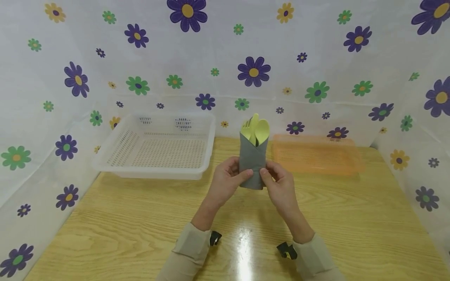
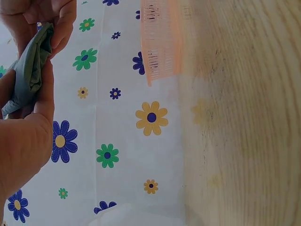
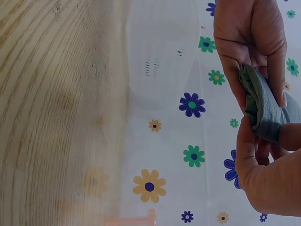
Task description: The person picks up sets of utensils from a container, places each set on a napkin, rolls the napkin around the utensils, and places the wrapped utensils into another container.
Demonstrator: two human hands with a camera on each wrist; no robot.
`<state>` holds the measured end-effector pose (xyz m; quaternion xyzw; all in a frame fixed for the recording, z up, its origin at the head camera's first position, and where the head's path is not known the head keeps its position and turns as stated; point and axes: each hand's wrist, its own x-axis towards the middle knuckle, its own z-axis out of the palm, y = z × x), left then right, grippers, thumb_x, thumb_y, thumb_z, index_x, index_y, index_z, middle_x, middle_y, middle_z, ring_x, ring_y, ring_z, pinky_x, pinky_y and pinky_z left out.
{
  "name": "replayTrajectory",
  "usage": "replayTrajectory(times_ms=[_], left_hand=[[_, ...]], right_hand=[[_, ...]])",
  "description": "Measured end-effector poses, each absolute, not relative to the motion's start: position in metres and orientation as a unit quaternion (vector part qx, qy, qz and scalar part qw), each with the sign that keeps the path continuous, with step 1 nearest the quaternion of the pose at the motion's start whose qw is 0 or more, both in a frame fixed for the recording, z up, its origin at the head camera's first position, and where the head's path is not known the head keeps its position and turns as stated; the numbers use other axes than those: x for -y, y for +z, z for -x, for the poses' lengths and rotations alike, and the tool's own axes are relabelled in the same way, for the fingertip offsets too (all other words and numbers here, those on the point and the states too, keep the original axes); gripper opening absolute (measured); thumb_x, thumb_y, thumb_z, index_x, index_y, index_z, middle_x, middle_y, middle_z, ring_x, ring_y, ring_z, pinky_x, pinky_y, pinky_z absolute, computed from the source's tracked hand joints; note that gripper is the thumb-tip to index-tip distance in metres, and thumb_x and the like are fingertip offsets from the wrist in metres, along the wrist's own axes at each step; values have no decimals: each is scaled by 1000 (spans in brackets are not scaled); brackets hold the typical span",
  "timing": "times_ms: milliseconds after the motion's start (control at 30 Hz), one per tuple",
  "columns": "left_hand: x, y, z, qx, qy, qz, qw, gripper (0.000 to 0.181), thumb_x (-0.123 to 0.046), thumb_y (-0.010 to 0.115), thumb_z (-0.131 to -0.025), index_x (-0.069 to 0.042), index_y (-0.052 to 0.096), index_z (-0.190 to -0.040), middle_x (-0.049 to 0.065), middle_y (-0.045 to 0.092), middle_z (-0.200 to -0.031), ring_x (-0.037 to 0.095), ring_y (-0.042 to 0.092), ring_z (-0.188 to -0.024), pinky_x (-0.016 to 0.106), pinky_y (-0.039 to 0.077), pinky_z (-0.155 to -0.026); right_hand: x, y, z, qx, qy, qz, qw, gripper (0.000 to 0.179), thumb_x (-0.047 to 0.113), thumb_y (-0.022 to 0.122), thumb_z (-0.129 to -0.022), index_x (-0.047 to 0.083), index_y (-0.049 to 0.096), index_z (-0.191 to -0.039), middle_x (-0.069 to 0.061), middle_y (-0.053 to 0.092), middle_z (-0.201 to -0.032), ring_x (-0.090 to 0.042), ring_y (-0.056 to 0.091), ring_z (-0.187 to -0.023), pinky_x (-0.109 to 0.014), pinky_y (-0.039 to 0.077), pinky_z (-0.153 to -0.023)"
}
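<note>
A grey-green folded napkin (image 1: 252, 160) stands upright above the table, wrapped as a pouch. From its top stick out a yellow-green fork (image 1: 247, 128), a spoon (image 1: 261, 131) and, between them, a knife handle (image 1: 254, 119). My left hand (image 1: 226, 180) pinches the pouch's lower left side, thumb in front. On the opposite side my right hand (image 1: 281, 185) grips it the same way. Both wrist views show the napkin's folded bottom end (image 2: 35, 70) held between the fingers of the two hands; the cutlery is hidden there.
A white plastic basket (image 1: 154, 171) stands at the back left of the wooden table (image 1: 140, 226). An orange basket (image 1: 318, 169) is at the back right. A flowered white sheet (image 1: 218, 47) hangs behind and along both sides.
</note>
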<state>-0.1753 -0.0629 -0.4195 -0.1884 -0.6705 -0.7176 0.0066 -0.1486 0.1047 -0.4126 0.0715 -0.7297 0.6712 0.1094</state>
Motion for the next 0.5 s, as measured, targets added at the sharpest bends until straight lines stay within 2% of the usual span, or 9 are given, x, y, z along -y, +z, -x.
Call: replayTrajectory(times_ms=[500], left_hand=[[67, -419, 176, 671, -722, 172, 6, 32, -1, 69, -90, 7, 62, -120, 23, 68, -112, 18, 68, -97, 33, 56, -83]], right_hand=[[-104, -411, 148, 724, 682, -57, 84, 24, 4, 61, -97, -5, 65, -119, -21, 66, -106, -13, 62, -85, -22, 55, -70]])
